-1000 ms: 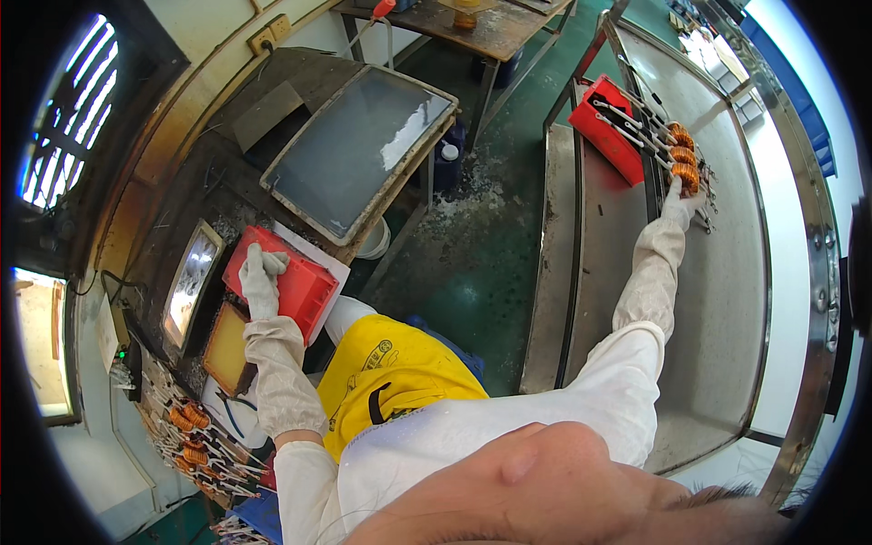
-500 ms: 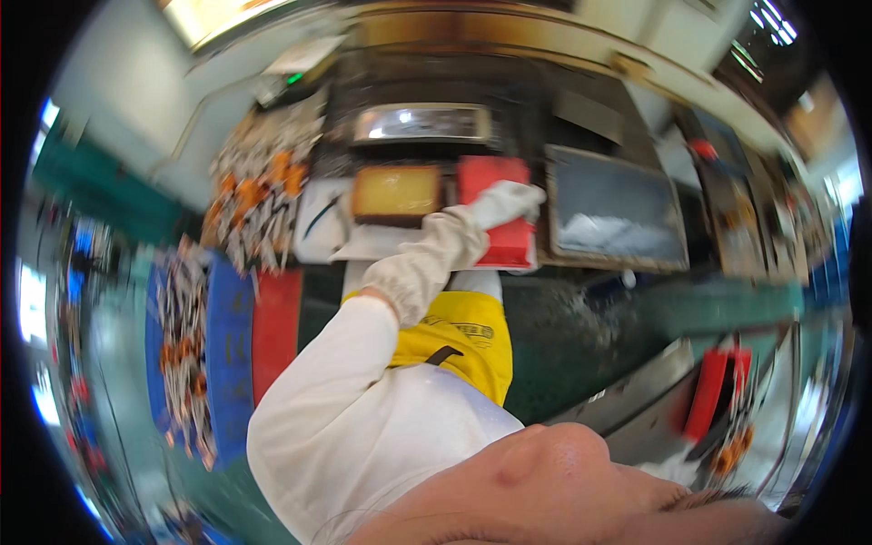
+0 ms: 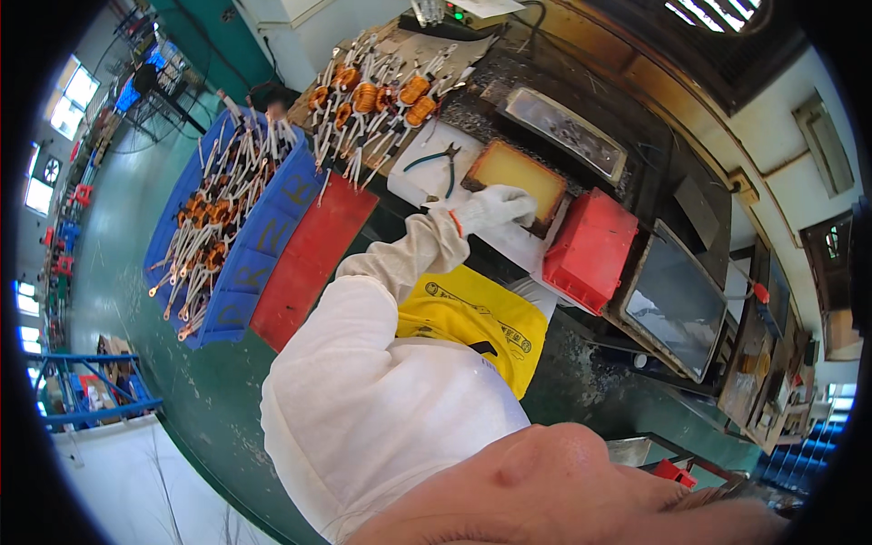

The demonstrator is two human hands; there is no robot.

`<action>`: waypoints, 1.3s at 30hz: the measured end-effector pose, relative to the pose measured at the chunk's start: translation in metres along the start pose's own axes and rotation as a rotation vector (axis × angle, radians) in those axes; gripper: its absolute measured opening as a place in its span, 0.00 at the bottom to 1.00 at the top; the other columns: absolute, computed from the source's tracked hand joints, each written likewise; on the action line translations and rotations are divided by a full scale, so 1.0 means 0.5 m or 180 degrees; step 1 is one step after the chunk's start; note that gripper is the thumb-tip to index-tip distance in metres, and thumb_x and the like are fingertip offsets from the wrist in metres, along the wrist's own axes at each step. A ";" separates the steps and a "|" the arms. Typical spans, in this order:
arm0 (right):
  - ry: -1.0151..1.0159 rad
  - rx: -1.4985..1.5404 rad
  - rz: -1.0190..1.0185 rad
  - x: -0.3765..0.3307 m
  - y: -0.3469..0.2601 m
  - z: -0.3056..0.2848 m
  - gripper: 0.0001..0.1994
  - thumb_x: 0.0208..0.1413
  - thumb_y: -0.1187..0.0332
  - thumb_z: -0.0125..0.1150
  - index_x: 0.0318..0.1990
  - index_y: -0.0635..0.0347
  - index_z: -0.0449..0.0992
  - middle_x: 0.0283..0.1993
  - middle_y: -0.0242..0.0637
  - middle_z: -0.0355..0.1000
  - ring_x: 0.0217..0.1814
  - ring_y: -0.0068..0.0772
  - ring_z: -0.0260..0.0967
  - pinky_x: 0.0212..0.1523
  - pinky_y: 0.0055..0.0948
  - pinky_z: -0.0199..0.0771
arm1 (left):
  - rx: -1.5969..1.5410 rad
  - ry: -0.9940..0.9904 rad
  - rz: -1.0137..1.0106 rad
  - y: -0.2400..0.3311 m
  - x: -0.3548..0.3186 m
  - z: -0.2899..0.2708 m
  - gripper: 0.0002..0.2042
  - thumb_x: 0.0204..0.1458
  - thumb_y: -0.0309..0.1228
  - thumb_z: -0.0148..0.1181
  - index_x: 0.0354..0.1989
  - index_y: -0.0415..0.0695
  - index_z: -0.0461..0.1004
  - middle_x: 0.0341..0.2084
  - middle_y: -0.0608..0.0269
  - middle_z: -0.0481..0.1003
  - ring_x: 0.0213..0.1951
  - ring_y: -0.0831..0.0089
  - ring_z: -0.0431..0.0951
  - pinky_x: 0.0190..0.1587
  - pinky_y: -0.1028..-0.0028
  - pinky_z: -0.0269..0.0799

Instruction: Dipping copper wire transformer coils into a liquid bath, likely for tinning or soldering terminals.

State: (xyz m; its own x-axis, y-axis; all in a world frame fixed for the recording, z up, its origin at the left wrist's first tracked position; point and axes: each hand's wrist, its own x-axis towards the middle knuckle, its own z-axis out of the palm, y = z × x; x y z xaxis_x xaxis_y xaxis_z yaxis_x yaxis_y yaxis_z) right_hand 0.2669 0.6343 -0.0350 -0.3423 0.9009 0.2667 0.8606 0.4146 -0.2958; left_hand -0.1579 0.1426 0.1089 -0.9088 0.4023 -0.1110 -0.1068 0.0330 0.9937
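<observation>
My left hand [image 3: 498, 211], in a white glove with a beige oversleeve, is over the near edge of a shallow tray with amber-yellow contents [image 3: 520, 173]. Its fingers are curled in; whether anything is between them is hidden. Just right of it stands a ribbed red plastic bin [image 3: 590, 250]. To its left, pliers with dark green handles [image 3: 440, 166] lie on a white pad [image 3: 420, 154]. Beyond the tray is a long metal trough [image 3: 568, 132] with a shiny silvery surface. My right hand is out of sight.
Orange wire-wound ring coils with white leads [image 3: 368, 97] lie heaped at the bench's far left. A blue crate [image 3: 263, 245] holds more coils, beside a red panel [image 3: 313, 263]. On the right sits a framed dark plate [image 3: 677, 300].
My left hand has moved left from the red bin to the amber tray's near edge. The view has swung, showing more of the blue crate and coils on the left.
</observation>
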 end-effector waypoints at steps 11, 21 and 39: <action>-0.1797 0.4026 -0.1348 -0.057 -0.708 -0.032 0.11 0.67 0.72 0.53 0.52 0.67 0.75 0.52 0.43 0.75 0.52 0.34 0.73 0.58 0.30 0.73 | -0.0280 0.0901 -0.0186 -0.084 -0.123 -0.162 0.15 0.64 0.40 0.55 0.44 0.38 0.75 0.36 0.64 0.78 0.39 0.76 0.77 0.48 0.74 0.74; -0.3038 0.4777 -0.1472 -0.086 -0.903 0.059 0.10 0.67 0.73 0.53 0.50 0.66 0.76 0.49 0.41 0.77 0.49 0.32 0.75 0.55 0.32 0.77 | 0.0238 0.1616 -0.0283 -0.109 -0.205 -0.305 0.17 0.63 0.42 0.55 0.47 0.39 0.75 0.35 0.64 0.78 0.37 0.77 0.78 0.47 0.75 0.74; -0.2886 0.4761 -0.1406 -0.100 -0.906 0.030 0.09 0.64 0.74 0.53 0.48 0.67 0.76 0.49 0.42 0.76 0.49 0.34 0.75 0.55 0.32 0.76 | 0.2397 0.3982 -0.1816 -0.079 0.012 -0.641 0.32 0.51 0.44 0.64 0.64 0.46 0.64 0.62 0.47 0.63 0.62 0.50 0.66 0.63 0.58 0.66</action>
State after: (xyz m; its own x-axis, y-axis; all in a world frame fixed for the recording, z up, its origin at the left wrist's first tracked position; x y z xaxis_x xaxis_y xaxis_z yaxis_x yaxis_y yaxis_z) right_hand -0.1112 0.4032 0.0720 -0.9472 0.2735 0.1671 -0.1986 -0.0915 -0.9758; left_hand -0.2885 -0.1498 0.0648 -0.6061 -0.7951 -0.0204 -0.6690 0.4958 0.5537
